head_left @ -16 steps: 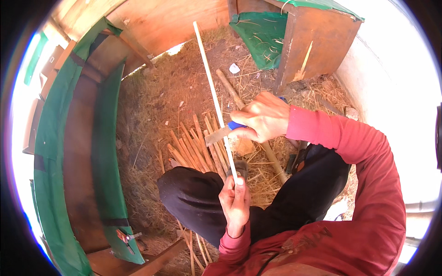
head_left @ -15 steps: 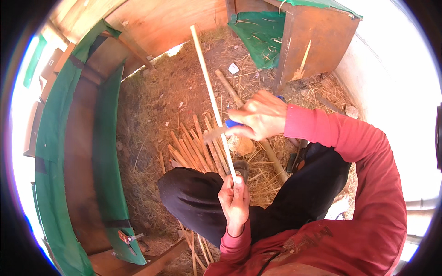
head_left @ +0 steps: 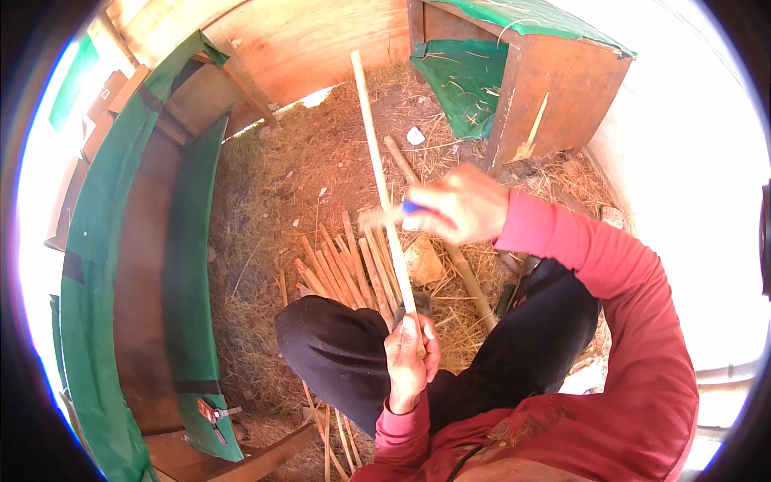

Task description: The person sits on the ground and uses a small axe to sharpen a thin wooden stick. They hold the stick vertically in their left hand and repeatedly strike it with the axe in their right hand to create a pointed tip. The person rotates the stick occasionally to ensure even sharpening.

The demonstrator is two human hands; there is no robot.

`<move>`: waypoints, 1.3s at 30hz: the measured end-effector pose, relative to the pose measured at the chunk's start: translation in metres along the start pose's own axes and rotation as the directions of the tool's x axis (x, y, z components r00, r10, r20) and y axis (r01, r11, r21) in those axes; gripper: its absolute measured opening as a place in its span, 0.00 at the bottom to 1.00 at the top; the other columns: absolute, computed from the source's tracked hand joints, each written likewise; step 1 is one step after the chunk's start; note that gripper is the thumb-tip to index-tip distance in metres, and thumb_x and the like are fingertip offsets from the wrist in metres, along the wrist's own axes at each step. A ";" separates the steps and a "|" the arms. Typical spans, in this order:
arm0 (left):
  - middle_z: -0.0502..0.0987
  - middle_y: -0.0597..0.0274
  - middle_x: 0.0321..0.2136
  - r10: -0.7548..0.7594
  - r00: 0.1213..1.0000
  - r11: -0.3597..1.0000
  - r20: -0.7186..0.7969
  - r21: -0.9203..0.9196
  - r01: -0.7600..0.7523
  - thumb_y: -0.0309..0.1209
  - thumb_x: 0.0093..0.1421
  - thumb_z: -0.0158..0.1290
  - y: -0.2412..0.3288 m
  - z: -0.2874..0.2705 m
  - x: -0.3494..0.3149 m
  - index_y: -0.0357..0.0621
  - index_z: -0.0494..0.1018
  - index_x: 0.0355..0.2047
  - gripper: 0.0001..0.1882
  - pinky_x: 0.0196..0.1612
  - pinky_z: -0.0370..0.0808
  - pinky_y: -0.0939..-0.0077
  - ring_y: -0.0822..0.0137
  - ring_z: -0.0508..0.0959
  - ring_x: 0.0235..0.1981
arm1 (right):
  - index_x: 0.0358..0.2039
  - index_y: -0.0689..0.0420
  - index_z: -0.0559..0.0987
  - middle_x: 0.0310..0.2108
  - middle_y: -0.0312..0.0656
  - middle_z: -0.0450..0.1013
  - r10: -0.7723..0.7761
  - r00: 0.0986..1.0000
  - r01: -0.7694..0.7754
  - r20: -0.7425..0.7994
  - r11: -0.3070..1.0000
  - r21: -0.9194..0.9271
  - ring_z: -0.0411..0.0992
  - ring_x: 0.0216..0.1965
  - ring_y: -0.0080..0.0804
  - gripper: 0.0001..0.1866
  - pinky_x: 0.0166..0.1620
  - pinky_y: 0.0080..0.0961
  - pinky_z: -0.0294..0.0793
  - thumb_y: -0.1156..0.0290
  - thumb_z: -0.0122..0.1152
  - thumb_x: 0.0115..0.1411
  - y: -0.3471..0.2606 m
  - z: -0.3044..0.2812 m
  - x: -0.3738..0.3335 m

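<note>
A long, pale, peeled stick [head_left: 373, 145] slants up and away from my lap. My left hand [head_left: 408, 361] is closed round its lower end, thumb along the wood. In my right hand [head_left: 466, 205] is a blue-handled knife [head_left: 412, 207], gripped by the handle. Its blade, smeared by motion, crosses the stick around the middle; whether it cuts into the wood I cannot tell. Beyond my bent left knee, several split wooden sticks [head_left: 341, 269] lie side by side on the ground.
A bench with green sheeting [head_left: 96, 265] runs along the left, a small red-and-silver tool [head_left: 213, 415] on its near end. A wooden box [head_left: 562, 96] with green cloth stands far right. A thick pole [head_left: 470, 281] lies on the straw-strewn ground.
The stick's lower end now shows below my left fist, and its far tip has shifted slightly right. My right hand and the knife remain near the stick's middle, blurred.
</note>
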State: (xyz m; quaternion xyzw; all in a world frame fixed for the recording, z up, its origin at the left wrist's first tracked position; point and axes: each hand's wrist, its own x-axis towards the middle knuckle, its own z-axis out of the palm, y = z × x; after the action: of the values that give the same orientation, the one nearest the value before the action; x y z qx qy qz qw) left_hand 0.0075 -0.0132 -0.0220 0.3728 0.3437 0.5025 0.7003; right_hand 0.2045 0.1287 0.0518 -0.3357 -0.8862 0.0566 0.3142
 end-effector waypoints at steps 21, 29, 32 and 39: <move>0.61 0.65 0.08 0.019 0.999 0.998 0.048 0.052 -0.021 0.45 0.70 0.34 -0.016 0.000 -0.005 0.39 0.63 0.24 0.25 0.08 0.55 0.84 0.77 0.59 0.06 | 0.27 0.57 0.70 0.13 0.45 0.66 -0.047 0.999 0.048 0.028 0.998 -0.031 0.67 0.15 0.48 0.15 0.18 0.40 0.62 0.58 0.57 0.61 0.010 -0.013 -0.011; 0.57 0.66 0.06 0.035 0.994 0.978 0.103 -0.206 -0.013 0.46 0.70 0.33 -0.015 -0.003 -0.007 0.43 0.59 0.18 0.26 0.06 0.54 0.83 0.75 0.56 0.03 | 0.30 0.56 0.72 0.18 0.43 0.71 -0.066 0.993 0.075 0.098 0.994 -0.084 0.70 0.17 0.45 0.13 0.18 0.39 0.65 0.59 0.59 0.59 0.002 0.012 -0.018; 0.57 0.67 0.05 -0.023 0.982 0.929 0.186 -0.359 0.090 0.49 0.70 0.32 -0.016 -0.002 -0.009 0.46 0.58 0.16 0.28 0.07 0.52 0.82 0.74 0.56 0.02 | 0.31 0.55 0.74 0.17 0.42 0.70 0.047 0.999 -0.042 0.019 0.974 -0.225 0.68 0.14 0.41 0.13 0.15 0.37 0.63 0.59 0.55 0.61 0.009 0.019 -0.013; 0.56 0.69 0.04 -0.124 0.905 0.649 0.408 -0.656 0.385 0.52 0.69 0.28 -0.015 -0.006 -0.013 0.48 0.61 0.20 0.28 0.08 0.50 0.80 0.74 0.54 0.01 | 0.26 0.57 0.71 0.10 0.42 0.63 0.228 0.909 -0.240 -0.348 0.971 0.010 0.65 0.10 0.38 0.15 0.14 0.34 0.60 0.60 0.51 0.65 0.044 -0.009 0.008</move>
State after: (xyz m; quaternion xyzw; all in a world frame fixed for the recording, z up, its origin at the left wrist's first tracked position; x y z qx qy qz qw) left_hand 0.0061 -0.0280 -0.0363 0.0914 0.0460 0.4226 0.9005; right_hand 0.2305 0.1665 0.0493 -0.4493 -0.7710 0.0191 0.4508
